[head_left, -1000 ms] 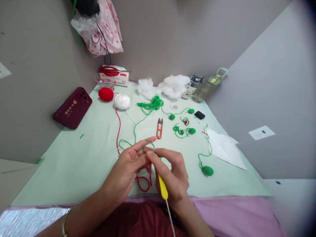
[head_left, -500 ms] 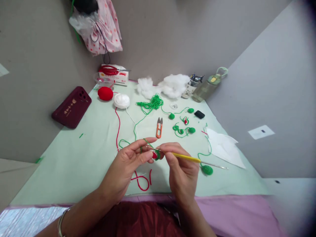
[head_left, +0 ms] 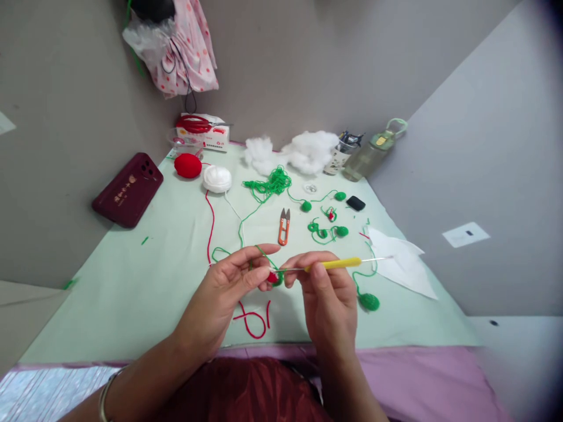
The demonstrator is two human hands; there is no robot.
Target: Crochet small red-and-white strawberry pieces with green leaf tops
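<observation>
My left hand (head_left: 240,278) pinches a small red, white and green crochet piece (head_left: 273,277) between thumb and fingers. Green yarn (head_left: 263,252) runs over its raised index finger. My right hand (head_left: 329,287) is closed round the yellow handle of a crochet hook (head_left: 343,263), whose thin metal tip reaches left to the piece. Whether the tip sits inside a stitch is too small to tell. Beyond the hands lie orange thread snips (head_left: 284,227). A loop of red yarn (head_left: 255,325) rests on the table below the crochet piece.
Farther back are a red yarn ball (head_left: 187,166), a white yarn ball (head_left: 217,179), tangled green yarn (head_left: 272,183) and white stuffing (head_left: 310,153). A maroon phone (head_left: 128,190) leans at left. Green crocheted balls (head_left: 368,302), white sheets (head_left: 398,261) and a bottle (head_left: 372,149) are at right.
The crochet hook has swung from sloping down rightward to nearly level, its handle end now higher. My right hand has turned with it. My left hand keeps its pinch on the piece.
</observation>
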